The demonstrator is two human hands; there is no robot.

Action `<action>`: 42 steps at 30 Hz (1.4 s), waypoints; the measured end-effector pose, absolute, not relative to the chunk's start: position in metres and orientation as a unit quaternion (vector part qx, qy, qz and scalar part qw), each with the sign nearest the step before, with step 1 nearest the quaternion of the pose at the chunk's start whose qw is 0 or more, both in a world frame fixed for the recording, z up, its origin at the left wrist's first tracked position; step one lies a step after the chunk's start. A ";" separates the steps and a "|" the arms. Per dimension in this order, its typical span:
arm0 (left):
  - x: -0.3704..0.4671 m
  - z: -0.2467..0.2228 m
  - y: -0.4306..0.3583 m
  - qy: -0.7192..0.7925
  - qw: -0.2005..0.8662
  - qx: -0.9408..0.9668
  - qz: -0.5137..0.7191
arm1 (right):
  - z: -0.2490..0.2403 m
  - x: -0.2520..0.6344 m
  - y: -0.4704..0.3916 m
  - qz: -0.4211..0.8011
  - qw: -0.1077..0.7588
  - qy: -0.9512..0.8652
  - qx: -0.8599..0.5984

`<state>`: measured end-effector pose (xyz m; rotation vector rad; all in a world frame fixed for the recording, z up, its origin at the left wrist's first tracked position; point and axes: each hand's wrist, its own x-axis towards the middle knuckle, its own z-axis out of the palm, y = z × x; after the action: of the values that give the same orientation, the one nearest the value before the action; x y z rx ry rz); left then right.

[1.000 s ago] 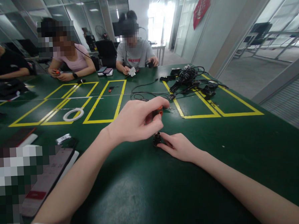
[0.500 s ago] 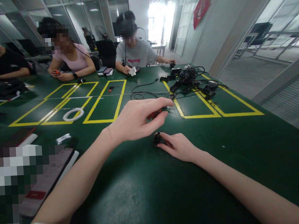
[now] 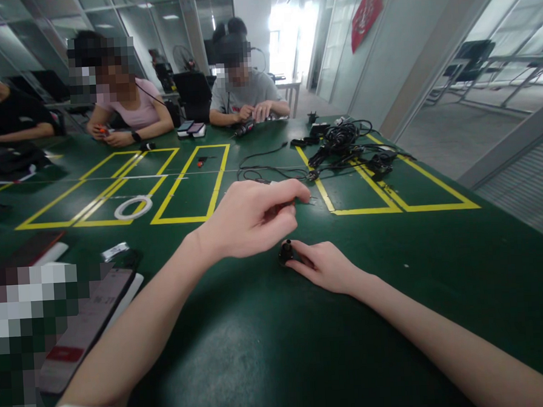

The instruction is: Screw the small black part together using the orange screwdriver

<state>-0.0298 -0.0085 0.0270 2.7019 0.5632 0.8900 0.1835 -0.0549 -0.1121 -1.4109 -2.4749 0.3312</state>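
Observation:
My left hand [image 3: 258,219] is raised over the table in the middle, fingers curled round a slim tool that is mostly hidden. A thin metal tip [image 3: 312,200] pokes out past the index finger; the tool's exact kind cannot be made out. Lower and to the right, my right hand [image 3: 327,267] pinches a small black part [image 3: 284,253] between thumb and fingertips. That part has a short upright stub on top and is close to the tabletop, just below my left hand.
The green table [image 3: 396,318] bears yellow tape outlines. Ahead right lies a heap of black cables [image 3: 341,142]; left are a white ring [image 3: 133,207], a small packet [image 3: 114,252] and a phone [image 3: 78,335]. Several people sit opposite, a black-and-red power driver [image 3: 244,129] before one.
My left hand's fingers have curled further, hiding the red part of the tool. My right hand has stayed put. A person opposite has let go of a black item and brought both hands together.

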 end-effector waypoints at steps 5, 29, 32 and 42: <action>-0.029 0.024 -0.009 0.190 0.124 0.921 0.316 | -0.113 0.183 -0.054 0.113 0.132 -0.855 -0.489; -0.029 0.019 -0.008 0.208 0.079 0.914 0.339 | -0.110 0.184 -0.055 0.124 0.134 -0.855 -0.486; -0.029 0.019 -0.007 0.207 0.078 0.914 0.340 | -0.110 0.183 -0.055 0.126 0.134 -0.854 -0.486; -0.031 0.020 -0.007 0.185 0.068 0.923 0.330 | -0.110 0.183 -0.055 0.123 0.123 -0.852 -0.493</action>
<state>-0.0306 -0.0065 0.0199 2.7798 0.5585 0.9945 0.1833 -0.0553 -0.1097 -1.4385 -2.4867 0.3595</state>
